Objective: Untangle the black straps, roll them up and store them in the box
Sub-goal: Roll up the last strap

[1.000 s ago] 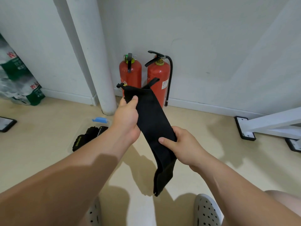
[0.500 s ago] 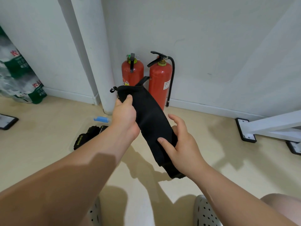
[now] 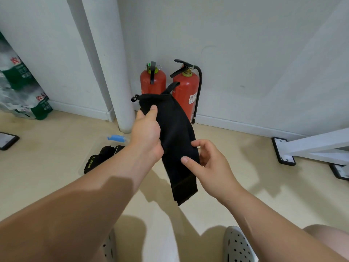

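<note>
A wide black strap (image 3: 175,133) with a small loop at its top hangs in the air in front of me. My left hand (image 3: 146,132) grips its upper end, thumb on the front face. My right hand (image 3: 209,163) holds the strap's right edge lower down, with the thumb on the front and the curled fingers behind. Below that hand the strap's end hangs free. On the floor to the left stands a clear box (image 3: 81,168) with a blue latch. More black straps (image 3: 103,157) lie inside it.
Two red fire extinguishers (image 3: 186,95) stand against the wall behind the strap, next to a white column (image 3: 111,72). White frame feet (image 3: 284,151) are at the right, and packed bottles (image 3: 20,87) at the left. My grey perforated shoes (image 3: 237,244) are at the bottom edge.
The strap's lower end has come up and now hangs shorter than a second ago. My right hand opened briefly and took a new hold on the strap's edge. My left hand kept its grip.
</note>
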